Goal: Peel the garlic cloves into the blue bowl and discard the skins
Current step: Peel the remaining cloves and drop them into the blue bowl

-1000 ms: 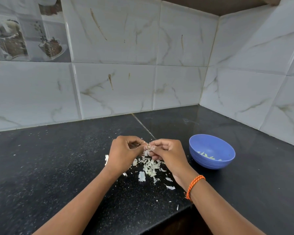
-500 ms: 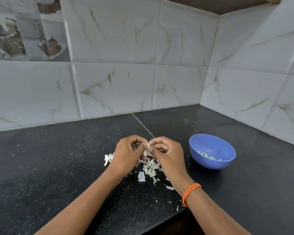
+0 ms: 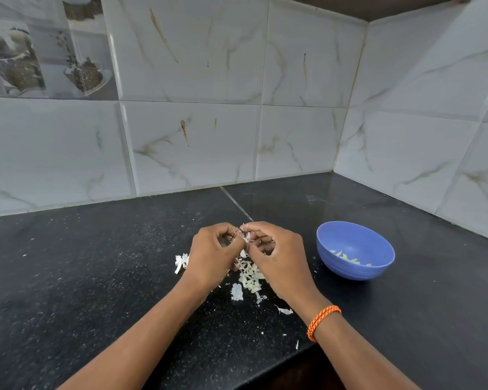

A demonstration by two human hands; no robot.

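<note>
My left hand [image 3: 213, 256] and my right hand [image 3: 276, 256] meet above the black counter, fingers curled, both pinching one small garlic clove [image 3: 246, 236] between the fingertips. Most of the clove is hidden by the fingers. Under the hands lies a heap of white garlic skins [image 3: 250, 275]. A further clump of skin [image 3: 181, 261] lies just left of my left hand. The blue bowl [image 3: 355, 250] stands to the right of my right hand, with a few peeled pale cloves [image 3: 350, 259] at its bottom.
The black speckled counter [image 3: 82, 277] runs into a corner of white marble-look wall tiles behind and to the right. Its front edge [image 3: 279, 370] cuts in below my right forearm, which wears an orange wristband [image 3: 323, 320]. Small skin scraps are scattered near the edge.
Both hands have drifted slightly right and up while staying together on the clove; the skin clump left of my left hand has come into full view.
</note>
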